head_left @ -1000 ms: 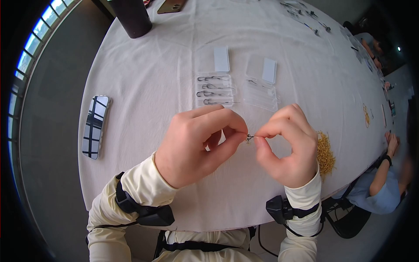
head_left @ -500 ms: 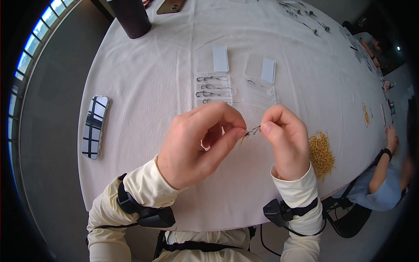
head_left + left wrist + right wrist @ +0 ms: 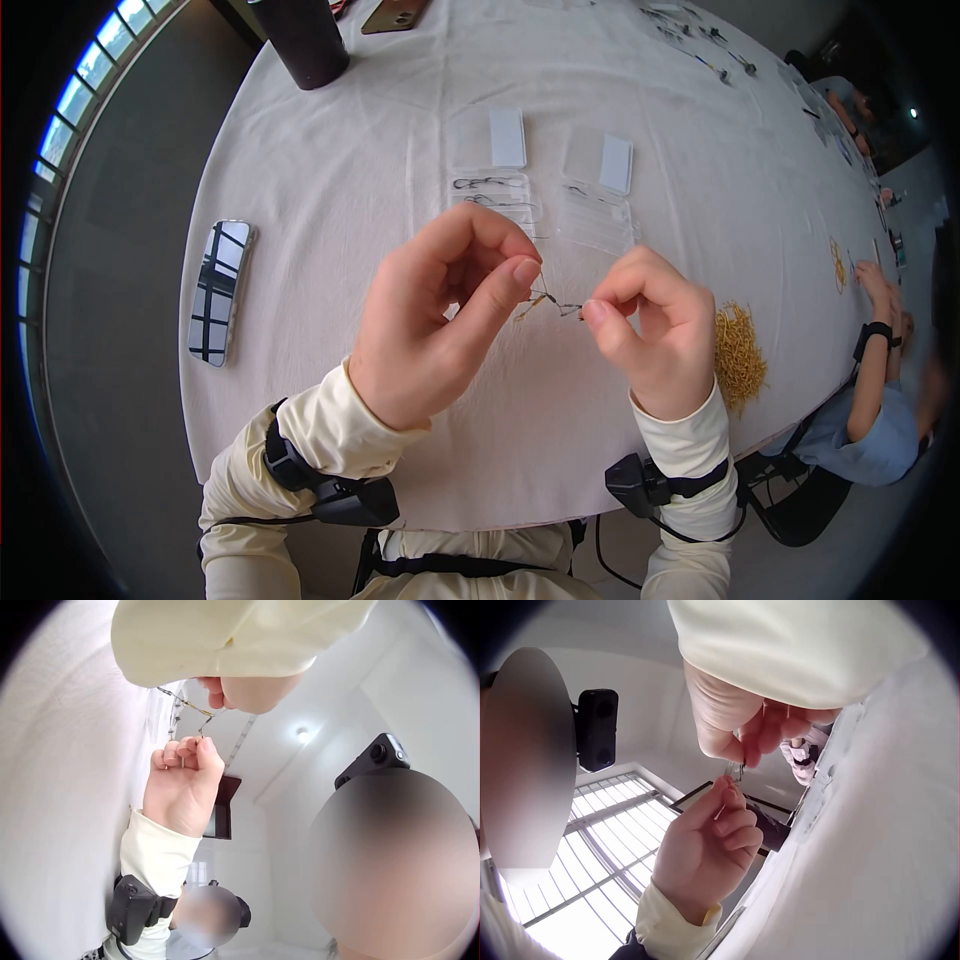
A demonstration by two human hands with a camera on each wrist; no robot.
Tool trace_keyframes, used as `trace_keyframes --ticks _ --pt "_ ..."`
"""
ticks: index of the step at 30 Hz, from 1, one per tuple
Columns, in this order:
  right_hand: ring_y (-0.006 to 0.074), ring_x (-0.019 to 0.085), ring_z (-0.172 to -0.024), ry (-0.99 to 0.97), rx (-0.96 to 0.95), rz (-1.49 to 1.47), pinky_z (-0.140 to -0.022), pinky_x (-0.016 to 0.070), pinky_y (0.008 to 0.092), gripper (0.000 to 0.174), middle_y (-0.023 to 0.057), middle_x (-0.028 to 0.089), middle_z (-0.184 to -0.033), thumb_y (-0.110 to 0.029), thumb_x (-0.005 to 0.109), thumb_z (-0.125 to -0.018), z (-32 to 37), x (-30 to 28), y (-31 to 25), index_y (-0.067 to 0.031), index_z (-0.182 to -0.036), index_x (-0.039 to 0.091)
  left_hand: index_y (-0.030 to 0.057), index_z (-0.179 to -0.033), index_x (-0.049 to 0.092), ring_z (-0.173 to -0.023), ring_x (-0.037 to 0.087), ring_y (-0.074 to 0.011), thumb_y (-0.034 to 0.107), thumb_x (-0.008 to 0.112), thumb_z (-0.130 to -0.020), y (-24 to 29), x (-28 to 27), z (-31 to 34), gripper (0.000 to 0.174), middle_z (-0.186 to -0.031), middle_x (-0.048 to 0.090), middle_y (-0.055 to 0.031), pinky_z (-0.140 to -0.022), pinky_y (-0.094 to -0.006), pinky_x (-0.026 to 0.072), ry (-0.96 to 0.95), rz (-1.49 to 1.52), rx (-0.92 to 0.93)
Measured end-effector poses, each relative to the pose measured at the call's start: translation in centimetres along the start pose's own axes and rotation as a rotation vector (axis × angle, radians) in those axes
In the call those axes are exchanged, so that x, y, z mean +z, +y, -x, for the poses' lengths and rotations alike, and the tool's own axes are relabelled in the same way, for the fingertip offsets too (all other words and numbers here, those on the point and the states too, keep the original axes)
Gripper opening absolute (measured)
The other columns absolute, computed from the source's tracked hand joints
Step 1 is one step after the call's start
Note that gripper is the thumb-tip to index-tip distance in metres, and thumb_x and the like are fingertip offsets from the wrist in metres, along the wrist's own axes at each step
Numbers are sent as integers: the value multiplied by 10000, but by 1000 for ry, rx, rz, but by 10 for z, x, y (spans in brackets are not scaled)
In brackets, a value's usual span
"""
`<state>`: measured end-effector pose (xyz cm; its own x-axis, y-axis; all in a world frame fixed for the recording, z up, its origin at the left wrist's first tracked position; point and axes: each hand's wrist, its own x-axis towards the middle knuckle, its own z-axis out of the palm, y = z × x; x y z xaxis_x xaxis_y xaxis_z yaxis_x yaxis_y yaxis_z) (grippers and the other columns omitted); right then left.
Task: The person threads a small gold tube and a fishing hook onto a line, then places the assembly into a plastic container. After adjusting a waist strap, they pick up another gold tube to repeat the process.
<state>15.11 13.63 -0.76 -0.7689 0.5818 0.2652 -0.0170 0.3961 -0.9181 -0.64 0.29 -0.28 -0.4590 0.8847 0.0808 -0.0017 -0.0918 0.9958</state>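
Note:
Between my two hands a thin chain of small dark and gold wire pieces (image 3: 553, 300) stretches, with a gold piece hanging down near its left part. My left hand (image 3: 430, 310) pinches its left end between thumb and forefinger. The right hand (image 3: 655, 330) pinches the dark wire end at the right with thumb and forefinger. In the left wrist view the chain (image 3: 187, 702) runs slantwise above the right fingertips. The exact kind of these tiny pieces cannot be told. A heap of small gold metal pieces (image 3: 740, 355) lies on the cloth just right of my right hand.
Beyond the left hand lies an open clear box (image 3: 490, 170) with dark looped wires in its compartments, partly hidden. Another open clear box (image 3: 597, 215) sits right of it. A phone (image 3: 220, 290) lies at left, a dark cup (image 3: 300, 40) behind. Another person's arms (image 3: 875, 350) are at the right edge.
My left hand has shifted up and left, and the gap between the hands has widened. The right hand has turned and dropped a little after rising, and more of the wire chain shows between them.

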Motion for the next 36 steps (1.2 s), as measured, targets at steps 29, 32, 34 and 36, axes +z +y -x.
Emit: trace_keyframes --ticks 29,32,34,36 --pt "118 549 -740 -46 -83 4 -662 440 259 53 17 618 -826 -3 699 -802 -1 1 0 -32 -832 667 -33 -910 633 -709 580 -60 -25 641 -887 13 3 4 26 -832 659 -38 -655 -204 473 -100 -280 4" --pt "130 567 -740 -23 -129 110 -639 452 268 104 22 622 -820 14 727 -758 0 2 -3 -44 -834 685 -39 -919 632 -727 572 -53 -13 641 -893 14 2 4 38 -837 656 -37 -669 -202 469 -101 -283 -18" --pt "139 576 -742 -4 -167 189 -625 458 273 129 27 619 -815 24 738 -739 0 3 -7 -49 -836 693 -41 -928 631 -739 571 -50 -4 637 -901 12 3 4 46 -840 652 -32 -674 -199 467 -95 -242 -54" --pt "172 588 -736 61 -245 302 -611 465 283 169 34 607 -795 28 766 -705 0 6 -11 -55 -838 703 -43 -937 630 -752 570 -48 6 632 -909 11 3 4 56 -843 648 -28 -679 -196 465 -90 -200 -91"
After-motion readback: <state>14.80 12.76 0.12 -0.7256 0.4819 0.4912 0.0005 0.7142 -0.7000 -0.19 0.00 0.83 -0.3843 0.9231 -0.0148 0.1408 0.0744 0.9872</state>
